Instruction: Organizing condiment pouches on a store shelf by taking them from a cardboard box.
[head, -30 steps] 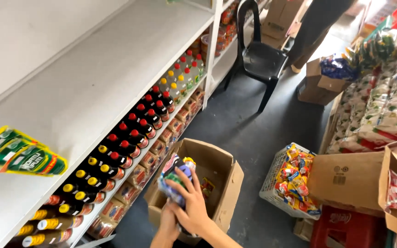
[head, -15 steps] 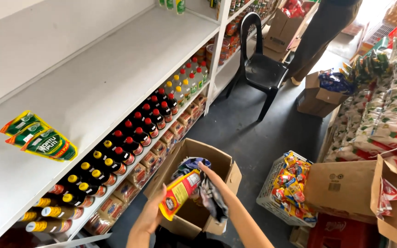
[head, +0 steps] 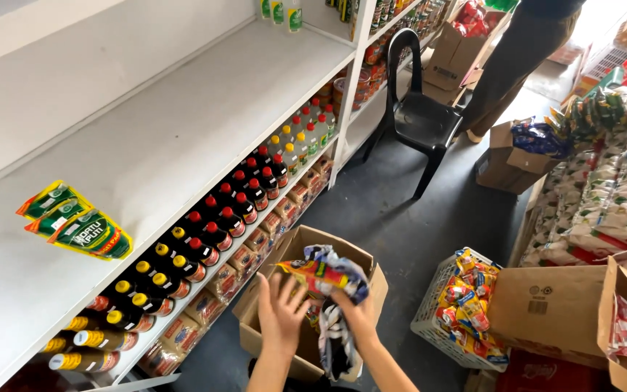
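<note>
1. Three green and yellow pouches (head: 74,223) are lying on the white shelf (head: 183,138) at about nine o'clock, well apart from both hands.
2. Dark bottles with red and yellow caps (head: 190,247) are standing in rows on the lower shelf, running from seven o'clock up toward twelve.
3. The left hand (head: 281,312) is hovering at six o'clock over the open cardboard box (head: 255,319), with fingers spread wide and the fingertips touching the left end of the snack packets (head: 324,274); it is closing on nothing.
4. The right hand (head: 357,318) is sitting just to the right, at six o'clock, with fingers curled under the snack packets and gripping the bundle; how tightly is hard to tell, since the packets are hiding the fingertips.
5. The snack packets, orange, blue and white, are being held above the box, and part of the strip is hanging down in front of the right wrist.
6. A black plastic chair (head: 422,116) is standing at one o'clock on the grey floor.
7. A white basket (head: 437,319) of yellow packets is sitting at four o'clock, just beside a closed brown box (head: 546,312).
8. Another person's legs (head: 509,65) are showing at one o'clock.
</note>
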